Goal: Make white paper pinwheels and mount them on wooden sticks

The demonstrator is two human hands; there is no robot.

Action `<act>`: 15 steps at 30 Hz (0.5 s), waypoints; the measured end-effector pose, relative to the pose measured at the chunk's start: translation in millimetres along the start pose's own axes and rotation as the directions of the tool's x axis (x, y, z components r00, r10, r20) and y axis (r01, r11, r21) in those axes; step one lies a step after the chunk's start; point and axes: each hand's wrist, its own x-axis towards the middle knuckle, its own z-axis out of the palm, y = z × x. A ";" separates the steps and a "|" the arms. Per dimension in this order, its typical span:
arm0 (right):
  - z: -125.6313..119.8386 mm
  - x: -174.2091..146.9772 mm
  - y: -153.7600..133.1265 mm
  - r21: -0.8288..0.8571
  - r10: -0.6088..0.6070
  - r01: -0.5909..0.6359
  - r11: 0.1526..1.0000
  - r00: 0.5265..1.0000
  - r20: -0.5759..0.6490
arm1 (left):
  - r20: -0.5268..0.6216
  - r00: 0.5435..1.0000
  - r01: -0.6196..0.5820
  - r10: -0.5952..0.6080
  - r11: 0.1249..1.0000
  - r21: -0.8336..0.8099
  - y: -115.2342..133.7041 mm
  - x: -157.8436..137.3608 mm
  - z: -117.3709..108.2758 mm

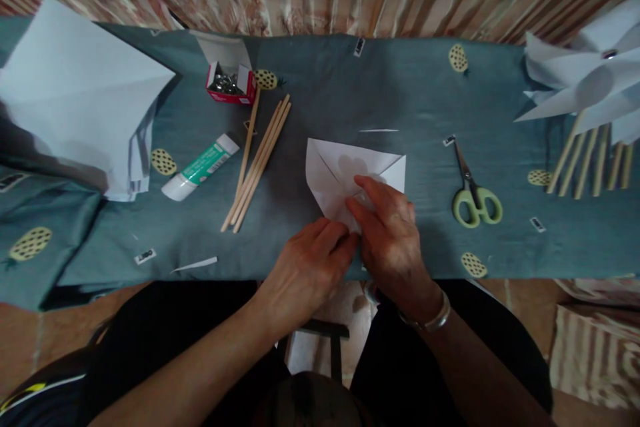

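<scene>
Nothing can be read for certain: the glue stick (pixel 200 167), at 9 o'clock from the white paper (pixel 336 170), bears a green label (pixel 206 165) with pale lettering too small to make out and what looks like a barcode. The red box (pixel 231 90) of shiny metal pieces at 10 o'clock has illegible print, and the little black tags (pixel 145 256) printed on the cloth (pixel 420 100) carry blurred white letters.

The paper lies before the person, its broad edge towards 12 o'clock and running roughly 9 to 3; it narrows towards 6, where hands cover it, so its long axis cannot be told. Creases slant inwards from its 10 and 2 o'clock corners.

The left hand (pixel 316 265) is curled at the near edge, its fingertips partly hidden; whether it pinches the paper I cannot tell. The right hand (pixel 393 233) has bent fingers with two tips on the paper; its thumb is obscured, so its grip is unclear.

Nearer at 9 lie wooden sticks (pixel 263 163), far ends towards 1. Scissors (pixel 473 197) at 3 point towards 11; paper pinwheels (pixel 595 83) lie at 2
</scene>
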 end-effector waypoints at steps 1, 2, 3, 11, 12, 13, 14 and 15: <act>1.2 0.7 -0.4 -0.001 -0.002 0.002 1.000 1.000 0.002 | -0.001 1.000 0.003 -0.003 1.000 0.006 0.1 0.3 0.3; 2.4 1.1 -0.8 -0.001 -0.003 0.003 1.000 1.000 0.006 | -0.003 1.000 0.005 -0.005 1.000 0.014 0.2 0.5 0.7; 3.5 1.1 -1.0 0.001 -0.004 0.004 1.000 1.000 0.010 | -0.006 1.000 0.004 -0.004 1.000 0.021 0.4 0.6 1.1; -16.9 11.7 14.9 0.110 0.073 -0.076 0.991 0.997 0.030 | -0.040 0.999 0.004 -0.003 1.000 0.023 0.9 -0.1 3.8; -20.2 16.0 19.8 0.115 0.098 -0.099 0.988 0.995 0.010 | -0.044 0.999 0.003 -0.002 1.000 0.026 0.8 -0.2 4.1; -22.1 20.7 25.2 0.100 0.123 -0.122 0.988 0.992 -0.009 | -0.046 0.999 0.000 0.001 1.000 0.030 0.6 -0.1 4.4; -22.5 25.6 30.6 0.082 0.146 -0.144 0.986 0.989 -0.025 | -0.049 0.999 -0.004 0.006 0.999 0.036 0.5 0.0 4.6; -21.5 30.2 35.9 0.059 0.171 -0.170 0.984 0.985 -0.024 | -0.048 0.999 -0.008 0.010 0.999 0.044 0.5 0.3 4.5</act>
